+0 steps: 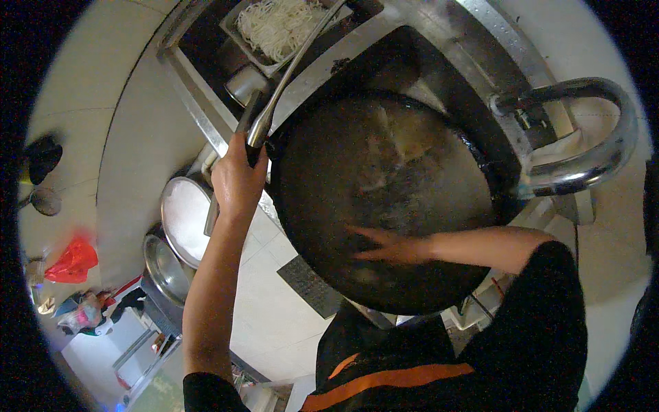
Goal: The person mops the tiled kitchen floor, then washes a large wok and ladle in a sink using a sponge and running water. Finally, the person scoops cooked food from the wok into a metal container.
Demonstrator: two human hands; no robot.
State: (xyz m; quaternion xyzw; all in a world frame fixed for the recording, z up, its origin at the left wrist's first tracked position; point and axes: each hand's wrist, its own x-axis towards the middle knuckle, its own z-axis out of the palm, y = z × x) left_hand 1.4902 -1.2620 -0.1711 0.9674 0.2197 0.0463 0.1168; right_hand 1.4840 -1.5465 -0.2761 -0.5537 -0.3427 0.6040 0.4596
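A large dark wok (319,170) with murky liquid in it lies before me. My left hand (237,177) is closed around the lower end of a long metal utensil handle (283,85), beside the wok's left rim. The handle slants up and away to the top of the view, where its far end is cut off. Over the wok's near part is my right hand (396,247), blurred, with fingers apart and nothing seen in them. I cannot tell whether its fingertips touch the liquid.
A tray (225,26) of white noodles (278,28) sits beyond my left hand, near a metal cup (246,85). On the left are a pot of white contents (185,216) and a metal bowl (165,268). A curved metal faucet pipe (618,129) arches at the right.
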